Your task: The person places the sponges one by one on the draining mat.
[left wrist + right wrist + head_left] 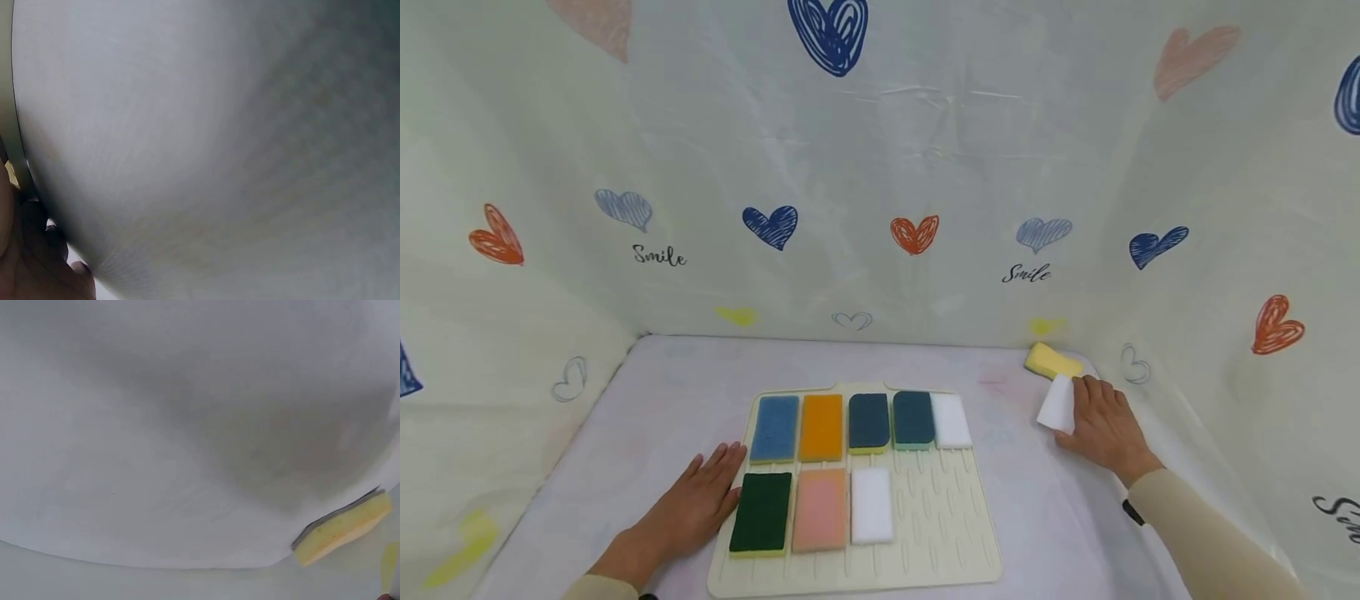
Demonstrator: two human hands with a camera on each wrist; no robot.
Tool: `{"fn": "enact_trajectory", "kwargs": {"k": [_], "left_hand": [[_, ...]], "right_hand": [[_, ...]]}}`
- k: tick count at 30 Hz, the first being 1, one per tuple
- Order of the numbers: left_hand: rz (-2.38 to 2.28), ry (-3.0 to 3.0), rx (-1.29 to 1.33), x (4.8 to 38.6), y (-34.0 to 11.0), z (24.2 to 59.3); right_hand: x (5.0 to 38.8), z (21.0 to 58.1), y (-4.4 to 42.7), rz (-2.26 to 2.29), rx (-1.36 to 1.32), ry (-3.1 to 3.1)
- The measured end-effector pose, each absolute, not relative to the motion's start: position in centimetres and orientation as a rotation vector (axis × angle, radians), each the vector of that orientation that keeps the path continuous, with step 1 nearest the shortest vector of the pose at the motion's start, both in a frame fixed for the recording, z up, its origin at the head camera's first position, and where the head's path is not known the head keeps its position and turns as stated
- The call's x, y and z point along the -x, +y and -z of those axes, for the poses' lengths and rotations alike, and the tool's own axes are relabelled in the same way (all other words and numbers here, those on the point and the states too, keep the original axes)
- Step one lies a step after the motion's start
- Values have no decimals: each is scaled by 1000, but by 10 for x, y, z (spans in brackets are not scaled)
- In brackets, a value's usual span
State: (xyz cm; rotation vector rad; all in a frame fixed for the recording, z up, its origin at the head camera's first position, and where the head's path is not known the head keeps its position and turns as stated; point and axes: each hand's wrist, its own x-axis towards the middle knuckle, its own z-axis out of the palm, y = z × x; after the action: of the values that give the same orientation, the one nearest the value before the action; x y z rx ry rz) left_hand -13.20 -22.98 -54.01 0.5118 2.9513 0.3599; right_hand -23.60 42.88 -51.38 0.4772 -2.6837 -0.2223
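My right hand grips a white sponge between thumb and fingers at the right of the table. Just behind it lies a yellow sponge with a dark underside, also seen as a yellow sponge low in the right wrist view. My left hand lies flat with straight fingers at the left edge of a cream ridged tray. Two rows of sponges fill part of that tray. The front row has a green-topped sponge, a pink sponge and a white sponge.
In the tray's back row stand a blue sponge, an orange sponge, two dark blue-grey sponges and a white sponge. A pale sheet printed with hearts hangs behind and on both sides of the white-covered table.
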Motion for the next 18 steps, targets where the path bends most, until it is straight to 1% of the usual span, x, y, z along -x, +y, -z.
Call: {"fn": "enact_trajectory", "kwargs": {"k": [18], "left_hand": [[-347, 2976, -529, 132, -231, 544]], "right_hand": [[220, 504, 365, 318, -687, -2647]]}}
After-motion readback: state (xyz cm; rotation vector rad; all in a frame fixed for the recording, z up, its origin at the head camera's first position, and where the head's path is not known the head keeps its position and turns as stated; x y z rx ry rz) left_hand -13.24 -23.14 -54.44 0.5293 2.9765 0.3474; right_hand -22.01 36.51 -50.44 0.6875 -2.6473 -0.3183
